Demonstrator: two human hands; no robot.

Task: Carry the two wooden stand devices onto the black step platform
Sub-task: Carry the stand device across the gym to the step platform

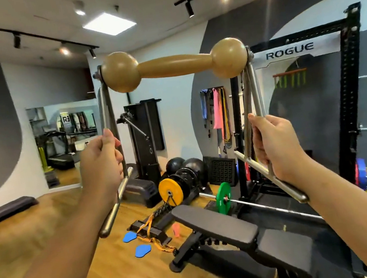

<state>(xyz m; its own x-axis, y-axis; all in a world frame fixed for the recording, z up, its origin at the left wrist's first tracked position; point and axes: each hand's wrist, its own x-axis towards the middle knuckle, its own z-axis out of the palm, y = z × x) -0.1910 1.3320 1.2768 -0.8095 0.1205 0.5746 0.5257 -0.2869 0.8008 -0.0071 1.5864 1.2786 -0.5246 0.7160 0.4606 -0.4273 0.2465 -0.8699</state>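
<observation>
I hold one wooden stand device (174,65) up at chest height in front of me: a tan dumbbell-shaped wooden bar with two round ends, carried on grey metal legs. My left hand (101,163) grips its left metal leg. My right hand (274,145) grips its right leg. A black step platform (4,212) lies on the wooden floor at the far left by the wall. A second black step (141,190) stands farther back at the middle. I see no second stand device.
A black weight bench (217,226) stands just below and ahead. A barbell with a green plate (223,195), a yellow plate (171,191), blue sliders (142,250) and orange straps lie on the floor. A black Rogue rack (350,89) fills the right side. Open wooden floor lies to the left.
</observation>
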